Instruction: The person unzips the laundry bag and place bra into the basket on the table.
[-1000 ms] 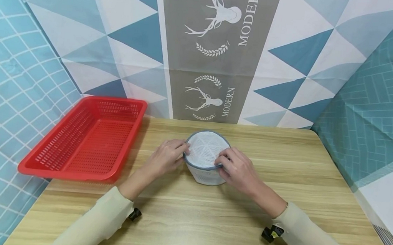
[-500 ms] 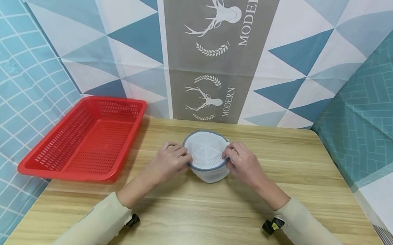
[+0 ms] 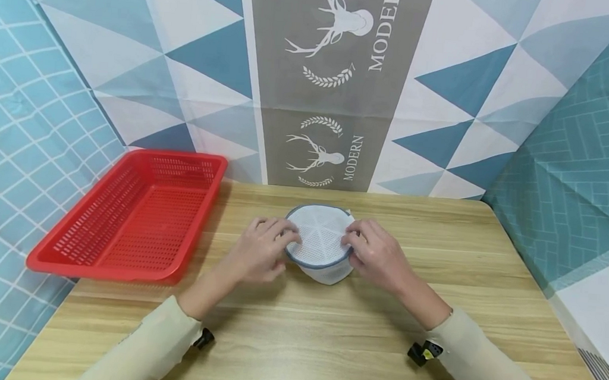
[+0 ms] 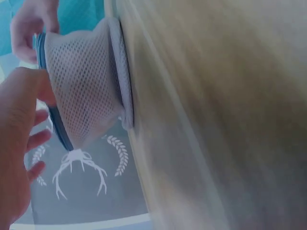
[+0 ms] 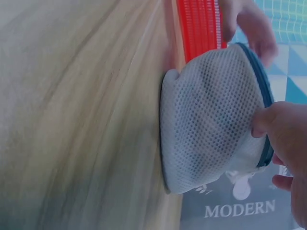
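Observation:
A white mesh laundry bag (image 3: 319, 239) with a blue-grey zipped rim stands upright on the table between both hands. Its round lid faces up, and in the left wrist view its mesh side wall (image 4: 86, 81) bulges. My right hand (image 3: 377, 252) pinches the bag's right rim, the thumb (image 5: 268, 120) against the side wall in the right wrist view and the other fingers over the lid. At the left edge, my left hand (image 3: 263, 249) has loosely bent fingers over the lid, its thumb spread apart below them.
A red perforated plastic basket (image 3: 152, 220) sits at the table's left. The wooden table (image 3: 292, 344) meets a patterned wall covering (image 3: 445, 105) at the back. Tile-patterned sheets hang at both sides.
My left hand has loosened from the rim, its thumb now apart from the fingers. The right hand has shifted slightly back along the rim, and the bag has turned a little.

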The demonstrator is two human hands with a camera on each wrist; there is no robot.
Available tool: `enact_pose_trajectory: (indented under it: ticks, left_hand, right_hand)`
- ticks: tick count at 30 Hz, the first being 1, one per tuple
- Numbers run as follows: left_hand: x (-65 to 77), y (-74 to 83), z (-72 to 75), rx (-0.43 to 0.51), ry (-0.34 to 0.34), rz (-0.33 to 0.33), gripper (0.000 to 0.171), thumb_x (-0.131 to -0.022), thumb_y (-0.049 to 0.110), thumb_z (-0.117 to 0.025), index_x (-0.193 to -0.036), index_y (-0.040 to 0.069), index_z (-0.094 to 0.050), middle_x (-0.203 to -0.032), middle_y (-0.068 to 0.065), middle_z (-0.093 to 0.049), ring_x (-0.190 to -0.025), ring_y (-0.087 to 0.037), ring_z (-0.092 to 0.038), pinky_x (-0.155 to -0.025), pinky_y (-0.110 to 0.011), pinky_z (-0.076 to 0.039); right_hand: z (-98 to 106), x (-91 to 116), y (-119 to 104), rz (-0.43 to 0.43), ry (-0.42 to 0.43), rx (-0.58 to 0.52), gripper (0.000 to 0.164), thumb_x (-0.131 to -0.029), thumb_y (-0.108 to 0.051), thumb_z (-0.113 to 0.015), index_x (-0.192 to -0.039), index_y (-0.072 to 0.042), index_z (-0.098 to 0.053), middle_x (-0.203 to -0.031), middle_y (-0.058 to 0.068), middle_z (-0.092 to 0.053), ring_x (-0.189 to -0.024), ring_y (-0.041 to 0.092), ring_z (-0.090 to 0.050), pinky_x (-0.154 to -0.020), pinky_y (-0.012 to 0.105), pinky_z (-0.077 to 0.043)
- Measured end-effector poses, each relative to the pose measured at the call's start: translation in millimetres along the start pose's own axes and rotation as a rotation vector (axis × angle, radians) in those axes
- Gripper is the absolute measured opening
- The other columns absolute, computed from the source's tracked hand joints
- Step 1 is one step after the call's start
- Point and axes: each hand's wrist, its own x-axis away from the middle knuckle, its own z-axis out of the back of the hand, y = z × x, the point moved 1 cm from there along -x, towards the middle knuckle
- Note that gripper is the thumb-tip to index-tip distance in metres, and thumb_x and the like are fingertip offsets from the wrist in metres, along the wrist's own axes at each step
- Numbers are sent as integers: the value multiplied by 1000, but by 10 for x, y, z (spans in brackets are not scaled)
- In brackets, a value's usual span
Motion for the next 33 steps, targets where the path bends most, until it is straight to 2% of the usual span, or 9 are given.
enact_pose_trajectory:
  ticks: [3,5,8,11,18,26,33]
  left_hand:
    - [-13,-67,-39,34,-17,59,67,-76,2,-93,-136,16,-67,-151,-13,-69,-138,-34,-69,-105,-58,-60]
    - [-19,-107,-76,32,-2,76,70,-78,0,-94,-141,16,-67,-154,-15,-69,-142,-35,-68,-102,-56,-60]
    - [-25,-148,-129,6,24,75,72,-80,4,-98,-145,15,-69,-152,-14,-72,-141,-33,-70,-97,-51,-62]
    - [-38,-168,-160,-13,45,65,69,-82,6,-98,-145,14,-71,-146,-11,-77,-137,-32,-74,-93,-50,-65]
    - [-50,-172,-164,-21,58,61,59,-87,3,-92,-142,15,-73,-139,-8,-82,-132,-33,-79,-94,-49,-66]
    - [-27,-131,-112,-6,-3,77,60,-86,5,-95,-142,12,-74,-133,-10,-83,-131,-37,-77,-99,-51,-65]
    - [3,-54,-48,-51,-26,55,57,-85,14,-96,-139,15,-77,-124,-9,-83,-128,-33,-77,-101,-49,-65]
  right_hand:
    - [32,-20,-58,66,-7,26,35,-69,5,-89,-99,-10,-76,-112,13,-77,-106,31,-76,-90,42,-71]
    - [46,-32,-102,102,-16,29,37,-69,-1,-92,-101,-11,-76,-113,12,-77,-108,31,-75,-93,43,-70]
    - [56,-42,-168,136,-37,22,42,-70,-14,-98,-104,-13,-75,-115,10,-76,-111,30,-74,-99,46,-69]
    - [50,-36,-220,141,-53,7,43,-72,-19,-101,-107,-14,-75,-117,8,-76,-112,28,-73,-100,45,-68]
    - [11,4,-240,88,-52,-34,40,-75,-13,-103,-105,-15,-77,-117,8,-75,-107,26,-74,-92,40,-70]
    - [-12,33,-144,57,-26,-73,39,-73,-3,-99,-102,-12,-74,-113,10,-74,-104,27,-74,-88,40,-71]
    - [-16,58,-28,-14,-51,-82,36,-72,5,-95,-99,-8,-75,-112,12,-75,-108,29,-76,-90,40,-72]
